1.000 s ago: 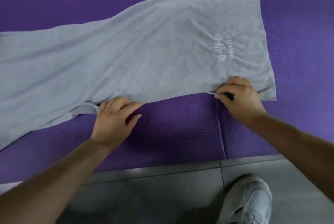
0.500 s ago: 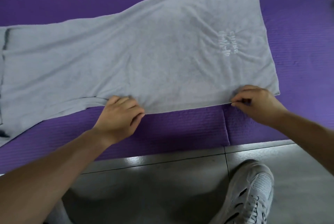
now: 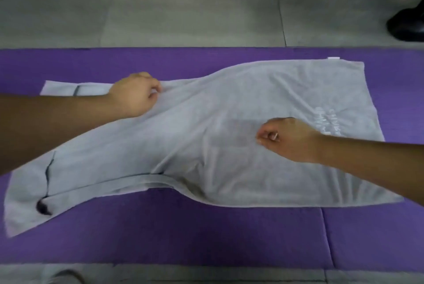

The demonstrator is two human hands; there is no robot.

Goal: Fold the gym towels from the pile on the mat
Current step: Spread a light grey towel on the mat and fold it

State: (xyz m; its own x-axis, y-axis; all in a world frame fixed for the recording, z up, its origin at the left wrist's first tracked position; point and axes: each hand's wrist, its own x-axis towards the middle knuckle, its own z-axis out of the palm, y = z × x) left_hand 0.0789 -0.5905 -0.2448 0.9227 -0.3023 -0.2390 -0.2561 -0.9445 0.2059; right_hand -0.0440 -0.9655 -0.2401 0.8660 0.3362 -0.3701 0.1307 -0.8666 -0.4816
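1. A purple foam mat (image 3: 206, 237) lies on the grey tiled floor (image 3: 183, 8), with a black shoe (image 3: 406, 26) at the far right
2. A grey rectangular cloth towel (image 3: 229, 169) lies rumpled lengthwise on the mat
3. The left hand (image 3: 135, 95) pinches the towel's far edge with its fingers
4. The right hand (image 3: 291, 140) has its fingers curled over the towel's middle; whether they pinch cloth, I cannot tell

Before me, a grey tiled floor (image 3: 183, 8), a purple foam mat (image 3: 206, 237) on it, a pale-grey cloth towel (image 3: 229, 169) rumpled across the mat.
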